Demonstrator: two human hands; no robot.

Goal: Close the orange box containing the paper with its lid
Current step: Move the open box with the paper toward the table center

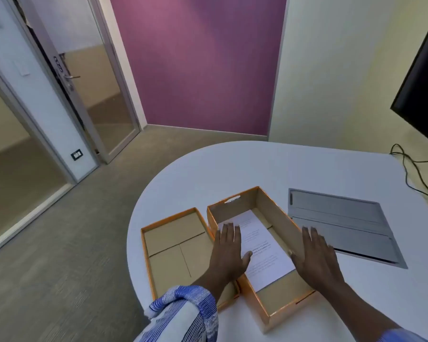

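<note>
Nearest the lens, a blue-and-white patterned sleeve point(183, 314) is filling the lower middle of the frame, and from it the left hand point(229, 248) is reaching forward with its grip spread flat and holding nothing, over the near left wall of the orange box point(269, 309). Left of that hand, in the lower centre-left, the lid point(173, 245) is lying upside down on the white counter point(232, 169), its long side just beside the box, perhaps touching it. It is looking like thin cardboard with a shallow rim: light, fairly stiff across the panel, but likely to bow if lifted by one corner, so taking it by the two long rims, one hand each, is probably the safest. It is needing to be turned over before it goes on. Inside the box, the printed paper point(262, 253) is lying flat and slightly askew, below the walls, so it should not be catching. The right hand point(316, 255) is hovering open and empty over the right wall. Right of it, a grey hatch point(341, 223) is sitting flush in the counter, so it is no obstacle. The lid's left rim is lying close to the counter's curved edge; open room is lying beyond the box, toward the middle of the frame.
</note>
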